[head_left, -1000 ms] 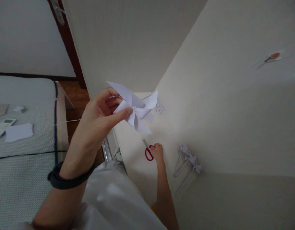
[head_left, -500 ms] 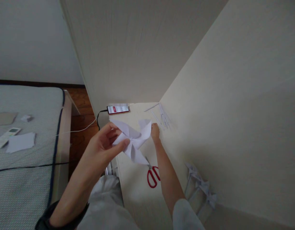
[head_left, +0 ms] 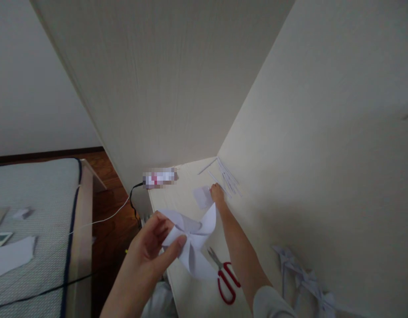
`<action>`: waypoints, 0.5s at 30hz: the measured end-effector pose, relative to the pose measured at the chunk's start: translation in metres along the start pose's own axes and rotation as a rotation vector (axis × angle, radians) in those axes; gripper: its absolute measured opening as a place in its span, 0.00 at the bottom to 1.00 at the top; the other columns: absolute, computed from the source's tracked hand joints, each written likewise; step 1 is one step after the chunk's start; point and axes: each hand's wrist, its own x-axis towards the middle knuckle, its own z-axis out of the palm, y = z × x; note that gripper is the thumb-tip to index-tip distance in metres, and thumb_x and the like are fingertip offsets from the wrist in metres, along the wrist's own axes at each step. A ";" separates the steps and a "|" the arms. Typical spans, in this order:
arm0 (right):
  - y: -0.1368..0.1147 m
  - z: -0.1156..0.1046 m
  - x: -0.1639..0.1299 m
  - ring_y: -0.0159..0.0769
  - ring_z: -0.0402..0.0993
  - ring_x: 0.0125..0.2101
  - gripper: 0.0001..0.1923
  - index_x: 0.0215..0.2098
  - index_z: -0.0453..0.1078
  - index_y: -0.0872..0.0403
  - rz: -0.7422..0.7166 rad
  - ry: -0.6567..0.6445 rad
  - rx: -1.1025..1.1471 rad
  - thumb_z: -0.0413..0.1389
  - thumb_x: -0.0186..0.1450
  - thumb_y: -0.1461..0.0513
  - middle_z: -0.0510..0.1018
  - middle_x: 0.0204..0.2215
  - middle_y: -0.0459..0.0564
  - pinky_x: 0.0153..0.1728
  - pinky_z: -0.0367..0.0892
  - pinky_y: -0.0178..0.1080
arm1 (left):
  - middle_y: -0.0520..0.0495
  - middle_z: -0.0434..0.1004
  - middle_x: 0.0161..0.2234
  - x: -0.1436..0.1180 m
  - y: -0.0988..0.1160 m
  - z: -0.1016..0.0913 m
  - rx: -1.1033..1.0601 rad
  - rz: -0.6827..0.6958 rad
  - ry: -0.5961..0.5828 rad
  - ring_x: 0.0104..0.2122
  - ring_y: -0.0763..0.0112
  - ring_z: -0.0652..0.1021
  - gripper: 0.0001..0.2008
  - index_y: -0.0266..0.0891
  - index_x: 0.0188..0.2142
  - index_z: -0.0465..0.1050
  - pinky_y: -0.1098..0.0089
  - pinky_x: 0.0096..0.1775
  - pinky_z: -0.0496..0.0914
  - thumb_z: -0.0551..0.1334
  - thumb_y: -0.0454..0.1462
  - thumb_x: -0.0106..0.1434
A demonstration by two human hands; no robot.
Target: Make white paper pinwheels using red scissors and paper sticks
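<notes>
My left hand (head_left: 160, 243) pinches a white paper pinwheel (head_left: 189, 234) near its centre, thumb in front and fingers behind. Folded blades spread out from the middle, held above the desk. Further off, my right hand (head_left: 217, 194) is closed low over the desk, at the edge of a small white paper piece (head_left: 202, 197) and close to several thin white paper sticks (head_left: 227, 176). Whatever its fingertips hold is too small to make out. Scissors (head_left: 226, 282) with red handles lie between the pinwheel and my right forearm.
Finished-looking paper pinwheels on sticks (head_left: 306, 279) lie at the right by the wall. A phone (head_left: 160, 177) with a cable rests at the desk's back left. On the left, a mattress (head_left: 41, 190) holds paper sheets (head_left: 14, 254) and a remote (head_left: 2, 240).
The view has tilted up, so the desk sits lower in it. The pinwheel has shifted lower relative to the right hand, and the small paper piece now shows beyond it.
</notes>
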 end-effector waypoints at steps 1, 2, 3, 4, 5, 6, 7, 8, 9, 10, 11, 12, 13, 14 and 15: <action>0.002 0.000 -0.005 0.42 0.75 0.47 0.17 0.55 0.68 0.55 0.013 0.005 -0.004 0.56 0.70 0.58 0.74 0.53 0.55 0.46 0.74 0.49 | 0.48 0.82 0.37 0.000 0.002 -0.002 -0.009 0.003 0.001 0.38 0.64 0.81 0.13 0.44 0.39 0.76 0.69 0.41 0.74 0.72 0.39 0.54; 0.004 0.000 -0.010 0.42 0.75 0.47 0.16 0.55 0.68 0.54 0.023 0.011 -0.006 0.56 0.70 0.58 0.74 0.53 0.55 0.46 0.74 0.49 | 0.48 0.82 0.37 0.000 0.004 -0.003 -0.012 0.003 -0.004 0.36 0.65 0.81 0.13 0.44 0.39 0.76 0.70 0.40 0.74 0.72 0.39 0.54; 0.007 -0.001 -0.015 0.43 0.75 0.47 0.17 0.54 0.68 0.54 0.035 0.018 -0.006 0.56 0.70 0.58 0.74 0.53 0.54 0.46 0.74 0.50 | 0.49 0.82 0.36 -0.001 0.006 -0.004 -0.010 0.003 -0.013 0.35 0.66 0.81 0.12 0.44 0.38 0.76 0.71 0.39 0.74 0.72 0.39 0.54; 0.009 -0.002 -0.019 0.43 0.75 0.47 0.17 0.54 0.68 0.54 0.043 0.028 -0.003 0.57 0.70 0.58 0.74 0.52 0.54 0.46 0.74 0.50 | 0.49 0.82 0.36 -0.003 0.008 -0.005 -0.002 0.004 -0.024 0.35 0.66 0.80 0.12 0.44 0.38 0.76 0.71 0.39 0.74 0.72 0.39 0.54; 0.011 -0.004 -0.024 0.43 0.75 0.47 0.16 0.54 0.68 0.54 0.051 0.039 0.002 0.57 0.70 0.58 0.74 0.52 0.54 0.46 0.74 0.49 | 0.49 0.82 0.36 -0.005 0.011 -0.006 0.006 0.006 -0.032 0.35 0.66 0.80 0.11 0.44 0.38 0.76 0.71 0.39 0.74 0.72 0.39 0.55; 0.013 -0.006 -0.028 0.42 0.75 0.47 0.16 0.54 0.68 0.54 0.059 0.054 0.009 0.56 0.70 0.58 0.74 0.52 0.54 0.46 0.74 0.49 | 0.49 0.82 0.37 -0.007 0.013 -0.006 0.014 0.012 -0.037 0.35 0.67 0.80 0.11 0.43 0.38 0.76 0.71 0.39 0.74 0.71 0.39 0.56; 0.016 -0.010 -0.032 0.42 0.75 0.47 0.16 0.54 0.69 0.54 0.065 0.074 0.020 0.56 0.70 0.58 0.74 0.52 0.54 0.46 0.74 0.49 | 0.49 0.82 0.37 -0.009 0.016 -0.006 0.017 0.024 -0.043 0.36 0.67 0.80 0.11 0.43 0.39 0.76 0.71 0.40 0.74 0.71 0.39 0.56; 0.018 -0.014 -0.035 0.42 0.75 0.47 0.16 0.54 0.69 0.54 0.072 0.096 0.034 0.56 0.70 0.58 0.74 0.53 0.54 0.46 0.74 0.49 | 0.48 0.82 0.38 -0.012 0.018 -0.006 0.018 0.038 -0.048 0.36 0.66 0.80 0.11 0.43 0.39 0.76 0.71 0.40 0.73 0.71 0.39 0.56; 0.019 -0.019 -0.039 0.42 0.75 0.47 0.16 0.54 0.69 0.54 0.079 0.121 0.051 0.56 0.70 0.58 0.74 0.53 0.54 0.46 0.74 0.49 | 0.48 0.82 0.38 -0.015 0.021 -0.006 0.015 0.051 -0.051 0.36 0.66 0.80 0.11 0.43 0.40 0.77 0.71 0.39 0.73 0.71 0.39 0.56; 0.021 -0.024 -0.043 0.43 0.75 0.47 0.16 0.54 0.68 0.54 0.083 0.146 0.072 0.57 0.70 0.58 0.74 0.53 0.54 0.46 0.74 0.50 | 0.48 0.82 0.38 -0.017 0.024 -0.005 0.010 0.065 -0.054 0.37 0.65 0.80 0.12 0.43 0.40 0.77 0.71 0.39 0.73 0.71 0.39 0.56; 0.022 -0.030 -0.046 0.43 0.75 0.47 0.17 0.54 0.68 0.55 0.085 0.169 0.097 0.57 0.70 0.58 0.74 0.52 0.54 0.46 0.74 0.50 | 0.48 0.82 0.38 -0.020 0.027 -0.005 0.006 0.079 -0.058 0.38 0.65 0.80 0.12 0.43 0.40 0.77 0.72 0.39 0.73 0.71 0.39 0.56; 0.023 -0.036 -0.051 0.43 0.75 0.47 0.17 0.54 0.68 0.55 0.083 0.188 0.125 0.57 0.70 0.58 0.74 0.52 0.54 0.46 0.74 0.50 | 0.48 0.82 0.38 -0.022 0.029 -0.004 0.005 0.091 -0.061 0.38 0.65 0.80 0.12 0.43 0.40 0.77 0.72 0.39 0.73 0.71 0.39 0.56; 0.024 -0.041 -0.056 0.43 0.75 0.47 0.17 0.54 0.68 0.55 0.078 0.202 0.156 0.57 0.70 0.58 0.74 0.52 0.54 0.46 0.74 0.50 | 0.48 0.82 0.38 -0.024 0.032 -0.003 0.007 0.102 -0.063 0.39 0.65 0.80 0.12 0.43 0.40 0.77 0.72 0.40 0.73 0.71 0.39 0.56; 0.024 -0.047 -0.062 0.42 0.76 0.46 0.16 0.54 0.68 0.55 0.072 0.213 0.189 0.57 0.70 0.58 0.74 0.52 0.54 0.46 0.74 0.50 | 0.48 0.82 0.38 -0.027 0.035 -0.002 0.007 0.111 -0.067 0.40 0.65 0.80 0.12 0.43 0.40 0.77 0.72 0.40 0.73 0.71 0.39 0.56; 0.025 -0.051 -0.069 0.42 0.76 0.46 0.16 0.54 0.68 0.55 0.067 0.225 0.224 0.57 0.70 0.58 0.75 0.51 0.54 0.45 0.74 0.49 | 0.48 0.82 0.39 -0.029 0.037 -0.001 0.006 0.121 -0.076 0.40 0.66 0.80 0.11 0.44 0.40 0.77 0.72 0.41 0.73 0.71 0.39 0.57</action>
